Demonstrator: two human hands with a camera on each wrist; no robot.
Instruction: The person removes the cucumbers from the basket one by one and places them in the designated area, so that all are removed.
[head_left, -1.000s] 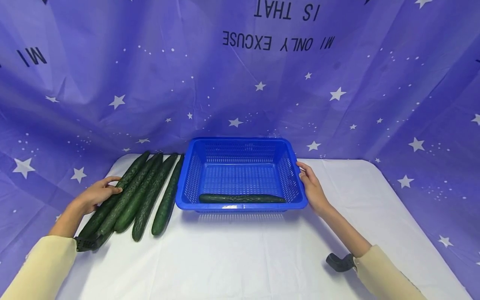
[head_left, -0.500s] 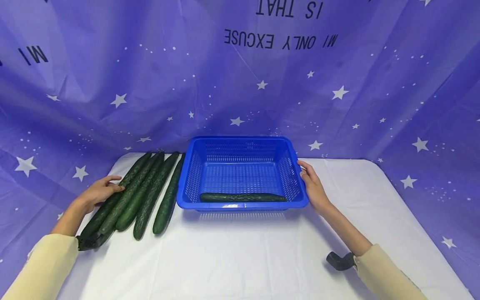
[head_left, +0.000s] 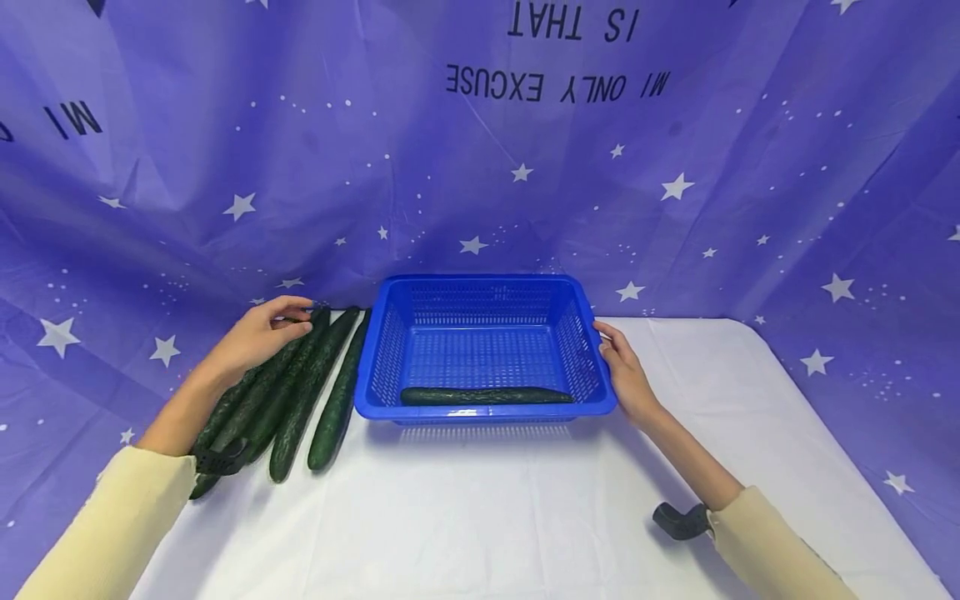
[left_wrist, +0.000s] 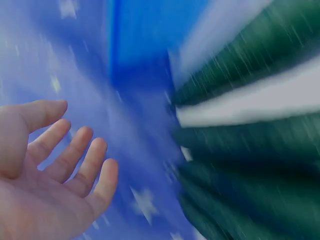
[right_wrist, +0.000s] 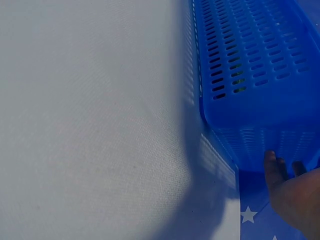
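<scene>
My left hand hovers over the far ends of several dark green cucumbers lying side by side at the left. Its fingers are loosely bent and hold nothing, as the left wrist view also shows of the hand. Part of the row is hidden beneath the hand and forearm. A blue plastic basket stands at the middle of the table, with one cucumber lying along its near side. My right hand grips the basket's right rim, thumb against the wall in the right wrist view.
A white cloth covers the table. A purple curtain with stars hangs behind and at both sides. Black wrist devices stick out by both sleeves, the right one above the cloth. One cucumber lies close to the basket's left side.
My left hand has left the near-left cucumber it rested on and moved away and to the right over the row. The right hand and basket stay put.
</scene>
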